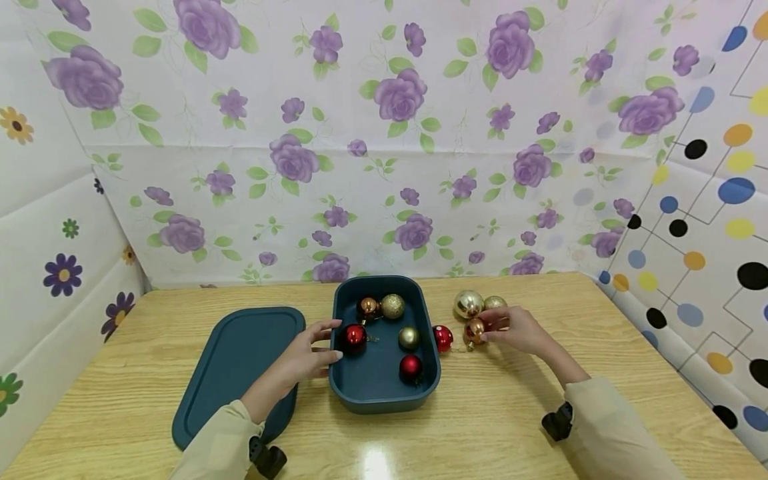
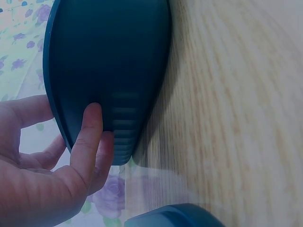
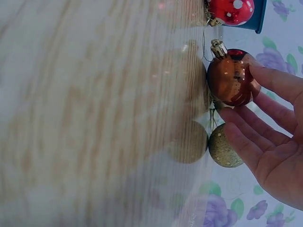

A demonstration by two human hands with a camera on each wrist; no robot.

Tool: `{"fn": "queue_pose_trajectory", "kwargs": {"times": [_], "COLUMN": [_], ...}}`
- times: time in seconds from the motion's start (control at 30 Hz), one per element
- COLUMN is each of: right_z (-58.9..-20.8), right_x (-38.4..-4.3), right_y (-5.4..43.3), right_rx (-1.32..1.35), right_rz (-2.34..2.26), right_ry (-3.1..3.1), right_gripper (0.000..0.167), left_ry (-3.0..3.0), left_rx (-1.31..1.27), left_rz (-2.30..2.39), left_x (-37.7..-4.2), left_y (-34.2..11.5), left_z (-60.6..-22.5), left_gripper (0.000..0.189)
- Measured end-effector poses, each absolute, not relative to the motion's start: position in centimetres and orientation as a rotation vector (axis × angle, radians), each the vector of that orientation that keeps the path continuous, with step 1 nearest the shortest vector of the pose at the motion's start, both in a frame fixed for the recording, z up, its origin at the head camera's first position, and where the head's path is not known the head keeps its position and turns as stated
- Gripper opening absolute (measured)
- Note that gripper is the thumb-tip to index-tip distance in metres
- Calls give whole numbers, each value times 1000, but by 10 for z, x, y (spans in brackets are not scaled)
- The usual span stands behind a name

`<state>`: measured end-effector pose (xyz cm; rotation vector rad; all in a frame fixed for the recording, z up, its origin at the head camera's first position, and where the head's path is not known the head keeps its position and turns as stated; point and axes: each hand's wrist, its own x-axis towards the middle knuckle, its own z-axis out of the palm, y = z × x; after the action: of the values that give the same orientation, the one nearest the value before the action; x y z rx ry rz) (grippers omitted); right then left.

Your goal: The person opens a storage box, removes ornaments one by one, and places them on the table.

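Note:
A dark blue rectangular box (image 1: 384, 405) holds several Christmas baubles, among them a shiny red bauble (image 1: 355, 338), a matte red bauble (image 1: 411, 367) and a glittery gold bauble (image 1: 393, 306). At its left side my left hand (image 1: 312, 353) grips the wall, some fingers over the rim and others against the outside (image 2: 90, 142). To the right of the box, my right hand (image 1: 516, 328) pinches a shiny copper bauble (image 3: 229, 78) at the table surface. Beside that hand lie a large gold bauble (image 1: 468, 304) and a glittery gold one (image 3: 226, 146).
A red bauble with white dots (image 1: 443, 339) lies against the box's right wall. The dark blue lid (image 1: 240, 353) lies flat on the wooden table (image 1: 468, 427), left of the box. Floral sheeting (image 1: 360, 200) stands behind the table.

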<state>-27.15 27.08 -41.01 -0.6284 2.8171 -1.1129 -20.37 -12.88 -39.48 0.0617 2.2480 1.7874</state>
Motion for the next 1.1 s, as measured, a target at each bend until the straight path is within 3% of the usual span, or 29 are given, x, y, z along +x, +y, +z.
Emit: {"fn": "queue_pose_trajectory", "kwargs": {"times": [0.6, 1.1], "right_z": [-393, -369], "right_x": [-263, -254], "right_y": [269, 191], "right_rx": [-599, -867], "right_rz": [-1206, -1337], "right_ry": [2821, 2667], "right_gripper": [47, 48], "left_ry": [2244, 2238], "left_rx": [61, 72], "left_rz": [1781, 1795], "left_x": [-205, -205], "left_y": [-130, -129], "left_z": [-396, -396], "left_gripper": [54, 54]}}
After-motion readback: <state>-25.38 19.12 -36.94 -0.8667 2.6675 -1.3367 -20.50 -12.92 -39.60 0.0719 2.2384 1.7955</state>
